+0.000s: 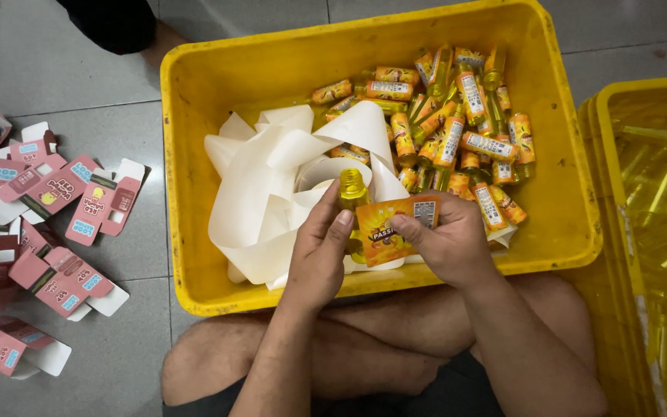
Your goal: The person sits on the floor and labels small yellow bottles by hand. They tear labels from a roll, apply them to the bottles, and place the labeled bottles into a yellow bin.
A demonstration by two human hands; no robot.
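Crossed bare legs (364, 340) below. Left hand (319, 259) grips small clear bottle of yellow liquid (353, 189); right hand (445, 243) pinches orange label sticker (391, 228) against it. Behind the grip: white backing paper strips (272, 185), labelled bottles (457, 123), yellow plastic crate (225, 85). Far left: pink cartons (48, 232).

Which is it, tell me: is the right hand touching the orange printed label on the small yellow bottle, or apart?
Touching. The head view shows the right hand with its thumb pressed flat on the orange label.
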